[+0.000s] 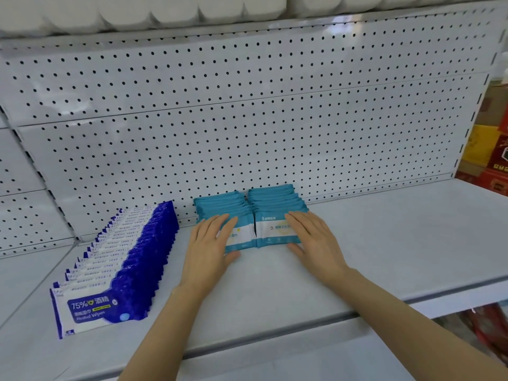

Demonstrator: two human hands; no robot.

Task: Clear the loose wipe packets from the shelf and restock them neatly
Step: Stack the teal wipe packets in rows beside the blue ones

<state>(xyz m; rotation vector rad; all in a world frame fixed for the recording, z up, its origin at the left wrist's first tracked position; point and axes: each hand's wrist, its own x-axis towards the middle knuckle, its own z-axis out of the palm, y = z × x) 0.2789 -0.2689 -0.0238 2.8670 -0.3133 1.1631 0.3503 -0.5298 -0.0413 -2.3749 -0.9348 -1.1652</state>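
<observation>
View from the head camera of a white metal shelf (pixel 371 243) backed by a white pegboard panel (pixel 247 119) with regular rows of dark holes. Two rows of teal wipe packets (pixel 275 202) stand side by side against the foot of the pegboard, near the middle of the shelf, the front packets showing white labels. The left hand (pixel 210 243) lies flat, fingers straight, on the front of the left row; the right hand (pixel 310 237) lies flat, fingers straight, on the front of the right row, thumb along the lower edge. Neither hand curls round a packet. To the left, apart from the teal rows, a long row of blue-and-white alcohol wipe packs (pixel 121 270) runs from the pegboard toward the shelf's front edge. White wrapped bundles (pixel 165 9) sit on the shelf above. At the far right, beyond the shelf's upright, red and yellow cartons (pixel 492 160) are stacked.
</observation>
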